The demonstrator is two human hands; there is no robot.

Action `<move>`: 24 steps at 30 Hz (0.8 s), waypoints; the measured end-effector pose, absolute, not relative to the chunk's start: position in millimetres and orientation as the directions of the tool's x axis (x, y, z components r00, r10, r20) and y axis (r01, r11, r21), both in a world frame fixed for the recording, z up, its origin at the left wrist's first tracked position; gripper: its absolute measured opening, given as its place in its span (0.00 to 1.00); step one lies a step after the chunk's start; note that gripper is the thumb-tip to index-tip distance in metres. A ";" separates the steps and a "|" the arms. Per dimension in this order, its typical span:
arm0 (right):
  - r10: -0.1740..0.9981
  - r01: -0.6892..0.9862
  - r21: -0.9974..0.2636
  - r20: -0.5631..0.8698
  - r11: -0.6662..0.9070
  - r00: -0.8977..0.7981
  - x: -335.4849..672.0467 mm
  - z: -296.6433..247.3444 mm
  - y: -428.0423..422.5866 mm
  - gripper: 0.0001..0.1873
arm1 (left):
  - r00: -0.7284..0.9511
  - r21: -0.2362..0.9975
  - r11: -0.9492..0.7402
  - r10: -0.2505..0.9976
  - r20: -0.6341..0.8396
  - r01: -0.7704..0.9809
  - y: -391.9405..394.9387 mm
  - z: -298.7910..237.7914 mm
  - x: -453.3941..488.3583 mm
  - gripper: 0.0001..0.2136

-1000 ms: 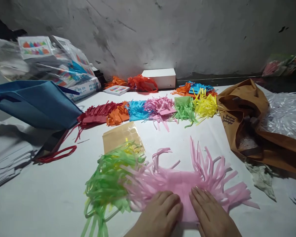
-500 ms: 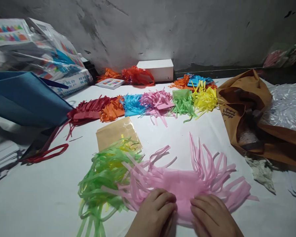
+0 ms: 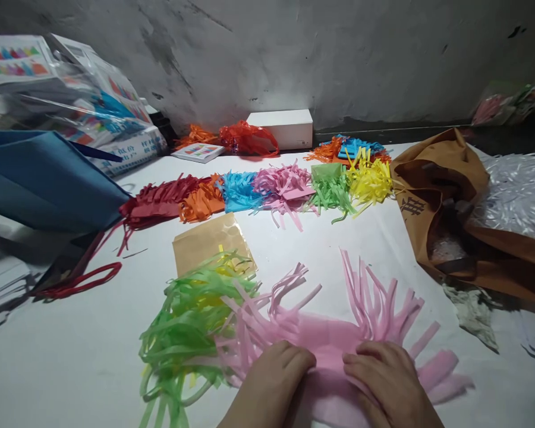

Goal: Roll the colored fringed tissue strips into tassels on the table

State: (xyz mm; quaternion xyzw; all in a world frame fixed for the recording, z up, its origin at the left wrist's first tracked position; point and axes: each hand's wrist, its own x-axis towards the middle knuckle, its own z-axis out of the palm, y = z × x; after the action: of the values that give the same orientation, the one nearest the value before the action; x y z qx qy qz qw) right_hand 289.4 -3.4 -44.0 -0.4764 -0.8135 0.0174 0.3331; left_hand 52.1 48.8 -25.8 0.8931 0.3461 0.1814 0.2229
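Note:
Pink tissue paper (image 3: 327,333) with strips cut into both its sides lies on the white table in front of me. My left hand (image 3: 279,377) grips its near part left of the middle, fingers curled over it. Close by on the right, my right hand (image 3: 383,374) holds the same paper with bent fingers. Both thumbs are hidden. Between the hands the sheet's uncut middle shows, running down toward me. Some left strips overlap a green and yellow tissue tassel bundle (image 3: 191,321) beside my left hand.
Behind it lies a brown paper envelope (image 3: 205,241). Across the table runs a row of tissue tassels, including red (image 3: 160,199), blue (image 3: 241,190) and yellow ones (image 3: 369,181). A blue bag (image 3: 49,178) stands left; a brown cloth bag (image 3: 437,190) lies right. A white box (image 3: 285,128) stands by the wall.
More of the pink sheet shows below and between my hands, hanging toward me. Its far edge is slightly nearer. The right strips have spread and shifted; the green and yellow bundle stays put.

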 end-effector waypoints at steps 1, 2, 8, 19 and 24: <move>0.818 0.772 -0.379 0.492 0.511 -0.300 288.3 -44.4 -1.6 0.08 | 0.651 0.538 -0.585 0.754 0.085 0.607 51.8 -23.2 54.8 0.10; 0.846 0.790 -0.412 0.478 0.454 -0.237 285.8 -45.7 0.7 0.08 | 0.606 0.527 -0.517 0.796 0.006 0.674 55.8 -20.2 58.3 0.11; 0.863 0.963 -0.234 0.505 0.136 0.001 271.0 -48.5 15.7 0.14 | 0.464 0.284 -0.397 0.854 -0.233 0.873 77.9 -8.0 78.8 0.08; 0.657 0.859 -0.058 0.671 0.508 -0.343 259.1 -61.1 6.2 0.20 | 0.472 0.311 -0.513 0.858 0.202 0.800 77.9 -15.3 64.6 0.13; 0.662 0.838 -0.182 0.705 0.514 -0.253 260.7 -48.7 10.2 0.14 | 0.650 0.174 -0.786 0.595 0.473 0.593 61.8 -6.7 64.1 0.08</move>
State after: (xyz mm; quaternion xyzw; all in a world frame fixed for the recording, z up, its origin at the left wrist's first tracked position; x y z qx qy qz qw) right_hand 260.7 10.2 -48.7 -0.4790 -0.7830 -0.1158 0.3796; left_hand 64.1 61.8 -6.7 0.9084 0.3267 0.2609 0.0021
